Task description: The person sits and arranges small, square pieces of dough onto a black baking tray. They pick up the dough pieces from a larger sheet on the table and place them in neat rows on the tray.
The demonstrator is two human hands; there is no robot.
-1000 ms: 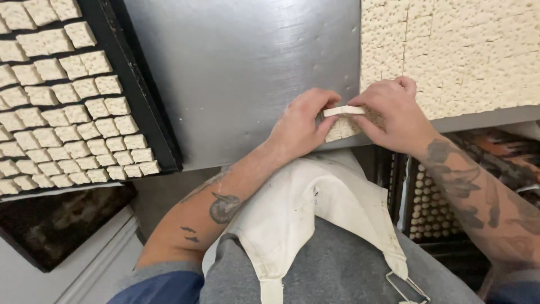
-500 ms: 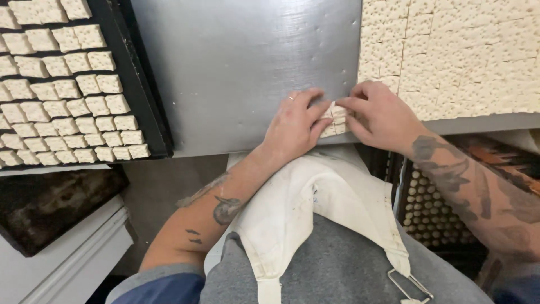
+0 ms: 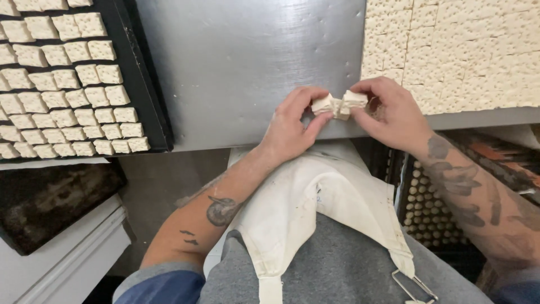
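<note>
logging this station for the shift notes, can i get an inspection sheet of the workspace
surface: brushed steel table, bare in the middle
job's things: small stack of pale dough squares held over the table's near edge
clutter: black tray of dough squares at left; scored dough sheet at right
hands: left hand and right hand both pinch the stack
cables: nothing seen
surroundings: white apron; rack of small round pieces below right
</note>
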